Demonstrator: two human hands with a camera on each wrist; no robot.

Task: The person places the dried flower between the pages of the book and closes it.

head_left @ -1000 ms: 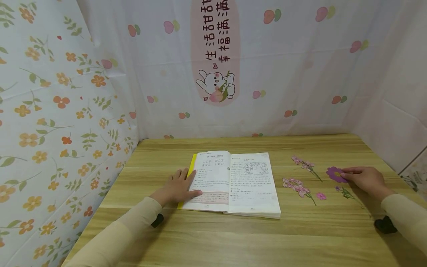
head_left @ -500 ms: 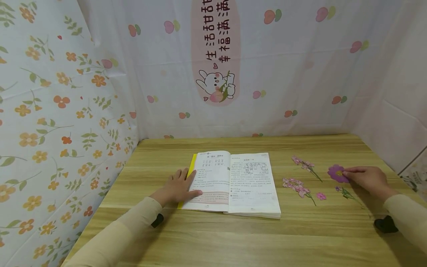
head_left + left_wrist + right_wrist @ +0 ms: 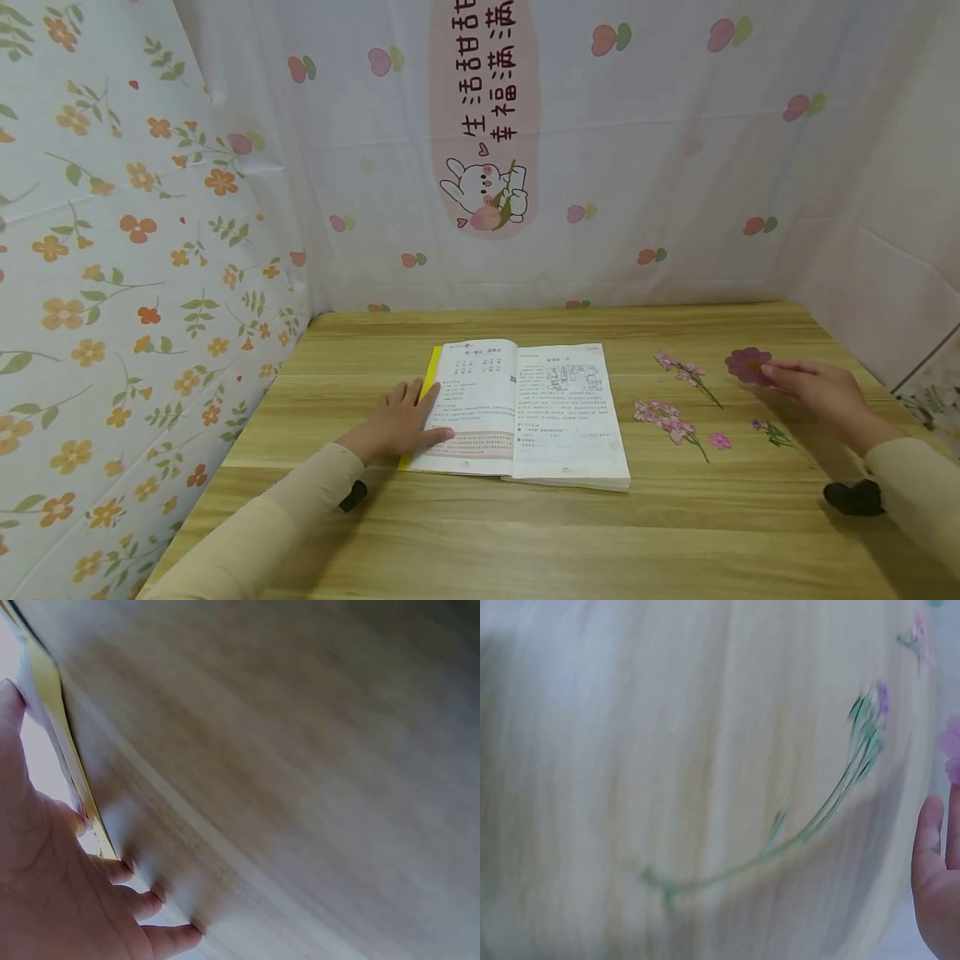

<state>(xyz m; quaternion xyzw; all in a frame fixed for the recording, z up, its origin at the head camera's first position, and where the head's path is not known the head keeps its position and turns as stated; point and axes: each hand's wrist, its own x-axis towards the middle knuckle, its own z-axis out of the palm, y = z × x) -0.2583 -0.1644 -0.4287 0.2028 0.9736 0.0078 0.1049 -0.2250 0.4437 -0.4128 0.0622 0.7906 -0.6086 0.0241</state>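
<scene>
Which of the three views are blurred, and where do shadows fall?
Head view: sharp, evenly lit, soft shadows under both sleeves on the table. Left wrist view: blurred wood, a shadow beside the left hand. Right wrist view: blurred, the green stem smeared.

Left arm: beige sleeve, reaching forward from the lower left, forearm angled inward. Dark wrist-worn unit under the cuff.

Left hand [image 3: 401,421]: palm down, fingers [image 3: 120,870] straight and slightly spread, lying flat, thumb extended to the right.

Right arm: beige sleeve, entering from the lower right, forearm raised, pointing forward and left. Dark wrist-worn unit below the cuff.

Right hand [image 3: 817,392]: lifted clear of the surface beneath, thumb and forefinger brought together in a pinch at the leftmost tip; remaining fingers [image 3: 928,847] loosely extended behind.
</scene>
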